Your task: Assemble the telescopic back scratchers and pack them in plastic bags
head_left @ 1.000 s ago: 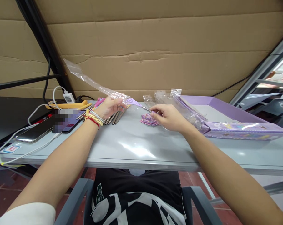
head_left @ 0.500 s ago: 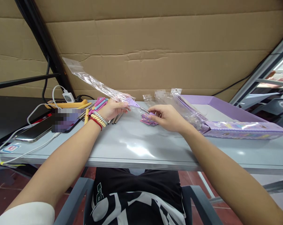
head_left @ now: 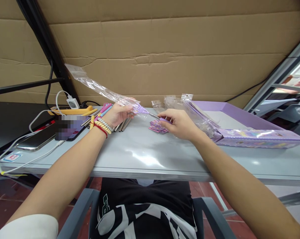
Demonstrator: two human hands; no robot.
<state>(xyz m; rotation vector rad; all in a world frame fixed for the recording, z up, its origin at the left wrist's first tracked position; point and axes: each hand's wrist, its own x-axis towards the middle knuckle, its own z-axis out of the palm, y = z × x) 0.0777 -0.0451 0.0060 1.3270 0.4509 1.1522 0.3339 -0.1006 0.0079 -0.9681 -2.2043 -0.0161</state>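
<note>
My left hand point(head_left: 117, 114) pinches the mouth of a long clear plastic sleeve point(head_left: 100, 89) that slants up to the left. At that mouth sits the purple claw-shaped head of a scratcher stick point(head_left: 140, 109). The stick's metal shaft runs right into my right hand point(head_left: 178, 123), which grips its purple handle end. Under my right hand lies a small stack of purple printed cards point(head_left: 157, 127) on the grey table point(head_left: 145, 156).
Metal rods and coloured sticks point(head_left: 107, 116) lie behind my left wrist. Phones point(head_left: 40, 139), a white charger point(head_left: 71, 103) and cables sit at the left. A purple box lid point(head_left: 241, 129) with clear bags point(head_left: 187, 106) fills the right. Cardboard stands behind.
The right hand has shifted slightly along the stick and the sleeve's mouth has stayed around the claw head; both hands have barely moved.
</note>
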